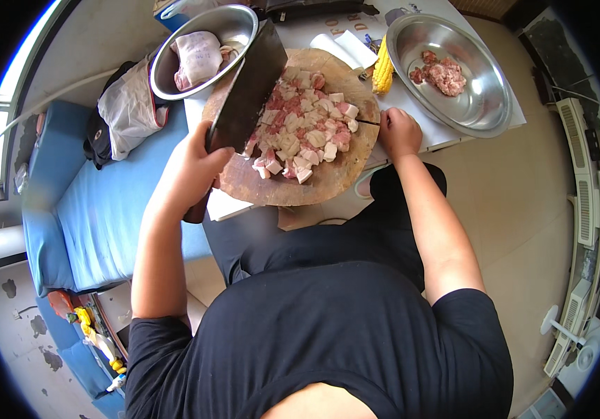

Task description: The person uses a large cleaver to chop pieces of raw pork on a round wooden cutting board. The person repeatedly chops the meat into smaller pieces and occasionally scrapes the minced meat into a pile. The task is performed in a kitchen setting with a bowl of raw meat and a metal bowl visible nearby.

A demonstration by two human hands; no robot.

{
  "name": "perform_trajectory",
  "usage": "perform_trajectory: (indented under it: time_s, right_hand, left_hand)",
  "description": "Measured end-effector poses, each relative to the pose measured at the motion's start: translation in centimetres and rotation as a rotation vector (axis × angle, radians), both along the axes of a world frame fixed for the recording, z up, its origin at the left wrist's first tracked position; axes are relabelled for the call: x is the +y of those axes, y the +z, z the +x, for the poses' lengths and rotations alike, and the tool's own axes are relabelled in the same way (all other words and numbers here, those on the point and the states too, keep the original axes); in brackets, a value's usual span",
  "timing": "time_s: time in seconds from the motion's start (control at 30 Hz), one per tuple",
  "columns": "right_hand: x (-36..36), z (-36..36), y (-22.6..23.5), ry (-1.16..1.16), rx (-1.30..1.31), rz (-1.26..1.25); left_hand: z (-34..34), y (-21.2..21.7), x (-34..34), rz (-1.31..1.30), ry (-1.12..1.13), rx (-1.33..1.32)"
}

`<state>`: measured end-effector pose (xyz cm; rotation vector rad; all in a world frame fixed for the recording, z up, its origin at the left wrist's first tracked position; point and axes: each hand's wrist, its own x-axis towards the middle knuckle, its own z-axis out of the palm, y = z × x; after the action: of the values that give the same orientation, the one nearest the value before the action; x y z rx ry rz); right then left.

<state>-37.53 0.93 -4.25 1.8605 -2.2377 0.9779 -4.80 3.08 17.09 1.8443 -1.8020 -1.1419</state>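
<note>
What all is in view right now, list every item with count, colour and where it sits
Cleaver: one, dark blade, raised over the board's left side.
Diced pork: one pile, pink and white, on the board.
Chopping board: one, round, brown wood, on the table.
Left bowl: one, steel, upper left, holding a pale meat slab.
Right bowl: one, steel, upper right, holding minced meat.
Corn cob: one, yellow, between board and right bowl.
Bag: one, white and black, on the blue bench.
Left hand: grips the cleaver handle.
Right hand: rests at the board's right edge.
</note>
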Motion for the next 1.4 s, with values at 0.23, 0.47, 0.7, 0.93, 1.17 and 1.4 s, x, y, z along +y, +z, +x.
perform_trajectory:
  time_s: [0.23,0.47,0.7,0.93,1.17,1.4]
  right_hand:
    - [0.0,-0.2,0.4,0.000,0.014,0.028]
    - [0.0,-0.1,0.5,-0.018,0.029,0.023]
    - [-0.1,0.0,0.3,0.005,0.008,0.030]
    - [0.1,-0.3,0.2,-0.015,0.014,0.042]
    - [0.0,0.2,0.6,-0.012,-0.006,0.089]
    - [0.2,-0.4,0.7,-0.025,0.014,0.078]
  left_hand:
    - [-0.7,3.3,1.5,-0.166,0.018,0.164]
    - [-1.0,1.8,-0.5,0.004,-0.108,0.100]
    - [-1.9,1.3,0.9,-0.142,-0.103,0.024]
    - [-2.4,4.9,0.0,-0.072,-0.114,0.082]
    - [-3.3,0.1,1.1,-0.110,-0.231,-0.283]
    - [-2.7,4.4,0.8,-0.072,-0.076,0.144]
